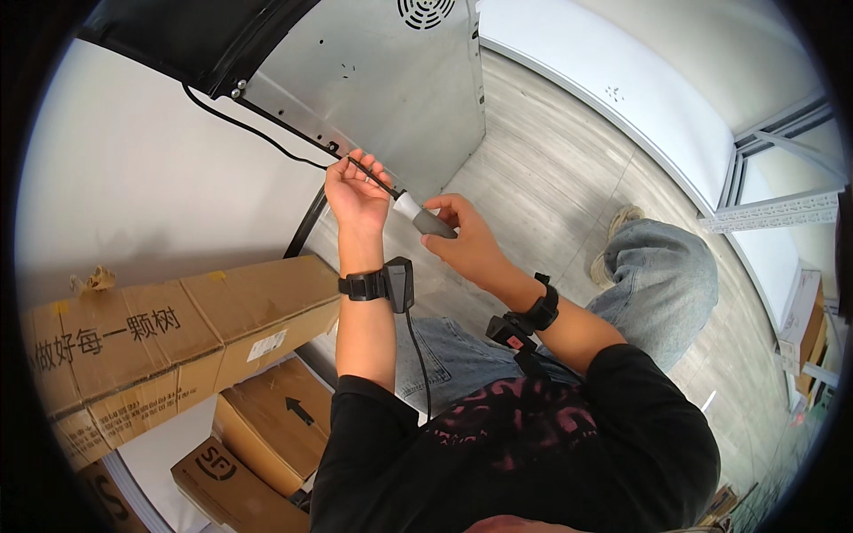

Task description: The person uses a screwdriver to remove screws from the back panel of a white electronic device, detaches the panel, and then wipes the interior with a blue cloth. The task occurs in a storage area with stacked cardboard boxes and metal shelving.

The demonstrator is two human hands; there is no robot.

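My right hand [464, 238] is closed around the grey and white handle of a screwdriver [410, 211], thumb and fingers on opposite sides. The dark shaft runs up and left across the fingers of my left hand [357, 197]. That hand is turned palm up with its fingers curled around the tip; whatever they pinch there is too small to make out. Both hands are beside the lower edge of a grey metal side panel [382, 98] on a large dark-fronted appliance. A screw hole with a dark fitting [332, 147] lies just above my left fingertips.
A black cable [253, 127] hangs from the appliance and passes behind my left hand. Long cardboard boxes [200, 311] stand at the left, with smaller cartons [275, 417] below. White panels [622, 89] and a metal shelf frame [773, 213] line the right. My knee [662, 266] is bent over the wood-look floor.
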